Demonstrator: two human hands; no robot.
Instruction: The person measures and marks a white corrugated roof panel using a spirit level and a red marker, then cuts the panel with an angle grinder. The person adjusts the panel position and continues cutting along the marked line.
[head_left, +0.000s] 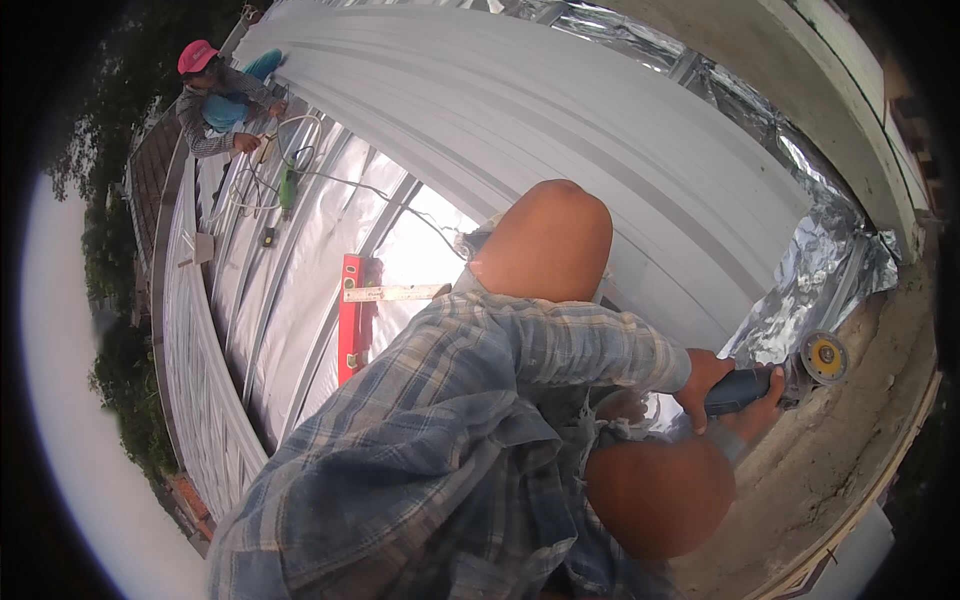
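Head view: left hand (702,384) and right hand (763,408) are closed around the grinder (738,391), which points rightward; its disc (825,358) is nearer to the right hand.

Foil-lined roof (405,265) holds red lvl (350,330) w/ white ruler (395,293) across; green tool (288,190); grey sheet (520,130).

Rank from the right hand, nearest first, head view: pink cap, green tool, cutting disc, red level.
1. Cutting disc: just right of the right hand
2. Red level: well to the left
3. Green tool: upper left, beyond the level
4. Pink cap: far upper left
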